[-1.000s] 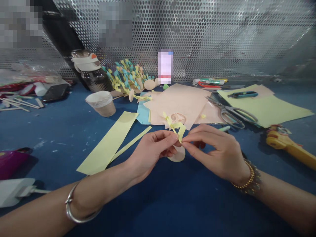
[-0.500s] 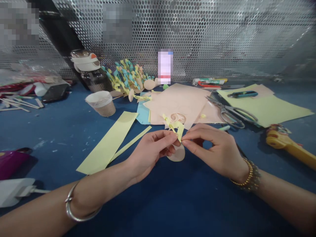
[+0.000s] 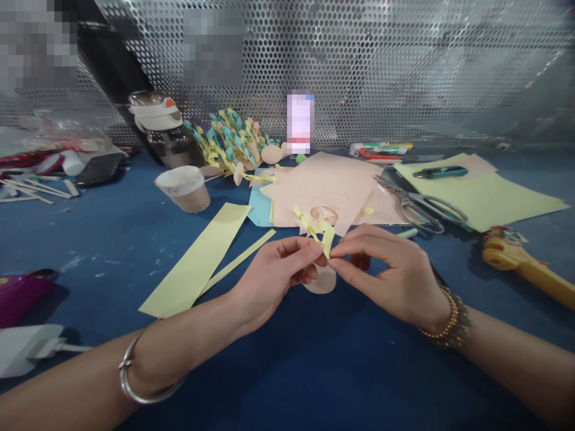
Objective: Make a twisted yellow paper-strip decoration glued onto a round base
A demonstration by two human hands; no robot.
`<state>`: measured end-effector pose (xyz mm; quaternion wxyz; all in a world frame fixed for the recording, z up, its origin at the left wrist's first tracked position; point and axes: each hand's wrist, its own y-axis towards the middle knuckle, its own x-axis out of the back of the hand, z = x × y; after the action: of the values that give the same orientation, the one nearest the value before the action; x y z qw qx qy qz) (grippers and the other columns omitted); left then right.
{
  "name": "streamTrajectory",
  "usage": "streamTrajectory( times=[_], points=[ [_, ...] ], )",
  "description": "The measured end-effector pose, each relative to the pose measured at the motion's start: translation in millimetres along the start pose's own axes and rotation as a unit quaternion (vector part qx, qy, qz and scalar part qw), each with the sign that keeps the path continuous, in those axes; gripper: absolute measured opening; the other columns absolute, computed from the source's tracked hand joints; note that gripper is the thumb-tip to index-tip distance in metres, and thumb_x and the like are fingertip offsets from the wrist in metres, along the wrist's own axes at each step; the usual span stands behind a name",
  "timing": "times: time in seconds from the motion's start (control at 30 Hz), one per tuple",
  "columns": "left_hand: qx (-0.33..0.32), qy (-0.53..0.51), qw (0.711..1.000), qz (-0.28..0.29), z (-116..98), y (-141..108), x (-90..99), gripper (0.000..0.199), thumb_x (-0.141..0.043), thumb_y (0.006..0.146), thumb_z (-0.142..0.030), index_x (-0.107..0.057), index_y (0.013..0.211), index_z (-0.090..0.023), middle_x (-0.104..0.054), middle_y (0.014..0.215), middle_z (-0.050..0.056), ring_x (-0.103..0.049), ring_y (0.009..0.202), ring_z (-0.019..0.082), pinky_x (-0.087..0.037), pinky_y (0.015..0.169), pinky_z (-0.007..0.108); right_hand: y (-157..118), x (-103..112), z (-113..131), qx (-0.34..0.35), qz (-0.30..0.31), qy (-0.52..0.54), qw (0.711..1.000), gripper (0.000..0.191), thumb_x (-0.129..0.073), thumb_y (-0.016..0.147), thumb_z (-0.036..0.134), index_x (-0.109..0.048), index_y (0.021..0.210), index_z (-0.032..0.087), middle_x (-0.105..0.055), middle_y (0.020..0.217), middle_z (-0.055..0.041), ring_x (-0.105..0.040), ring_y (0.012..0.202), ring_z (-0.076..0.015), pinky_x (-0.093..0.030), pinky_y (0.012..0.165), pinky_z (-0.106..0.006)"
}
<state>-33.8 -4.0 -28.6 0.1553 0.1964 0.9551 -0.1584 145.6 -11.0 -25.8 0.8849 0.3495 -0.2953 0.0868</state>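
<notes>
A yellow paper strip (image 3: 328, 238), bent and looped, is pinched between my two hands above the blue table. My left hand (image 3: 291, 263) closes on its lower end, close to a yellow paper-wrapped stem (image 3: 305, 221). The thumb and forefinger of my right hand (image 3: 386, 269) pinch the strip's folded bottom. A pale round paper piece (image 3: 321, 280) shows just under the fingertips; whether it joins the stem is hidden. Left of my left hand lie a wide yellow paper piece (image 3: 197, 260) and a narrow yellow strip (image 3: 238, 261).
Behind my hands lie pink paper sheets (image 3: 309, 185) and grey scissors (image 3: 417, 203). A paper cup (image 3: 184, 188), a dark bottle (image 3: 166, 131) and a bunch of paper-wrapped stems (image 3: 233, 137) stand back left. A yellow-handled tool (image 3: 525, 263) and a box cutter (image 3: 440, 172) lie right.
My right fingers have shifted very slightly at the strip's folded end. My left hand and the things on the table stay as they were.
</notes>
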Motion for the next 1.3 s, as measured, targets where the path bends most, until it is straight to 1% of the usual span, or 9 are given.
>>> streamTrajectory(
  times=[0.23, 0.33, 0.47, 0.63, 0.97, 1.17, 1.3],
  points=[
    [0.000, 0.002, 1.000, 0.005, 1.2, -0.5, 0.2, 0.020, -0.064, 0.081, -0.030, -0.061, 0.069, -0.014, -0.054, 0.063, -0.004, -0.043, 0.057, 0.006, -0.036, 0.058, 0.019, -0.8, -1.1, 0.2, -0.003, -0.018, -0.016, 1.000, 0.003, -0.066, 0.079, 0.018, -0.067, 0.077, 0.016, -0.062, 0.074, -0.0022, -0.053, 0.058, -0.0079, -0.046, 0.052, -0.022],
    [-0.002, 0.004, 1.000, 0.008, 1.2, -0.7, 0.0, 0.020, -0.064, 0.081, -0.030, -0.060, 0.069, -0.014, -0.053, 0.063, -0.004, -0.042, 0.057, 0.006, -0.035, 0.058, 0.019, -0.4, 0.0, -1.1, 0.000, -0.009, -0.011, 1.000, 0.003, -0.067, 0.078, 0.018, -0.067, 0.079, 0.015, -0.062, 0.076, -0.0025, -0.053, 0.057, -0.0075, -0.046, 0.052, -0.022],
    [-0.003, -0.004, 1.000, 0.006, 0.0, -0.3, 0.2, 0.024, -0.062, 0.082, -0.031, -0.058, 0.065, -0.014, -0.050, 0.062, -0.004, -0.041, 0.057, 0.007, -0.035, 0.059, 0.020, -0.4, 0.4, -2.3, 0.006, 0.004, -0.005, 1.000, 0.005, -0.066, 0.079, 0.017, -0.068, 0.083, 0.015, -0.062, 0.079, -0.0029, -0.054, 0.058, -0.0074, -0.047, 0.053, -0.022],
    [0.002, -0.011, 1.000, 0.003, 0.2, 0.5, 1.2, 0.024, -0.062, 0.082, -0.031, -0.057, 0.066, -0.014, -0.050, 0.062, -0.004, -0.041, 0.057, 0.007, -0.035, 0.060, 0.021, -1.3, -0.2, -0.8, 0.002, 0.000, -0.008, 1.000, 0.004, -0.064, 0.080, 0.016, -0.068, 0.081, 0.015, -0.063, 0.078, -0.0028, -0.054, 0.059, -0.0076, -0.046, 0.052, -0.021],
    [-0.005, -0.003, 1.000, -0.002, 1.6, 0.2, 0.2, 0.024, -0.063, 0.081, -0.031, -0.058, 0.066, -0.014, -0.050, 0.062, -0.004, -0.040, 0.056, 0.006, -0.034, 0.058, 0.020, -0.4, -1.0, -0.8, -0.004, -0.004, -0.021, 1.000, 0.005, -0.063, 0.081, 0.016, -0.067, 0.081, 0.016, -0.063, 0.077, -0.0022, -0.054, 0.060, -0.0081, -0.045, 0.053, -0.022],
    [-0.005, 0.001, 1.000, -0.007, 1.2, 0.2, -0.1, 0.024, -0.062, 0.081, -0.033, -0.057, 0.066, -0.014, -0.050, 0.062, -0.003, -0.040, 0.056, 0.007, -0.034, 0.058, 0.021, 1.0, -0.2, -2.2, 0.003, 0.011, -0.010, 1.000, 0.006, -0.061, 0.082, 0.016, -0.067, 0.083, 0.016, -0.063, 0.079, -0.0032, -0.055, 0.062, -0.0087, -0.046, 0.054, -0.022],
    [-0.003, -0.004, 1.000, -0.008, 1.2, 0.3, -0.3, 0.024, -0.063, 0.081, -0.032, -0.058, 0.067, -0.014, -0.051, 0.062, -0.003, -0.040, 0.056, 0.006, -0.034, 0.058, 0.020, 0.6, -0.4, -1.4, -0.003, 0.009, -0.012, 1.000, 0.007, -0.061, 0.083, 0.016, -0.067, 0.082, 0.016, -0.063, 0.079, -0.0030, -0.055, 0.062, -0.0088, -0.046, 0.054, -0.022]
  ],
)
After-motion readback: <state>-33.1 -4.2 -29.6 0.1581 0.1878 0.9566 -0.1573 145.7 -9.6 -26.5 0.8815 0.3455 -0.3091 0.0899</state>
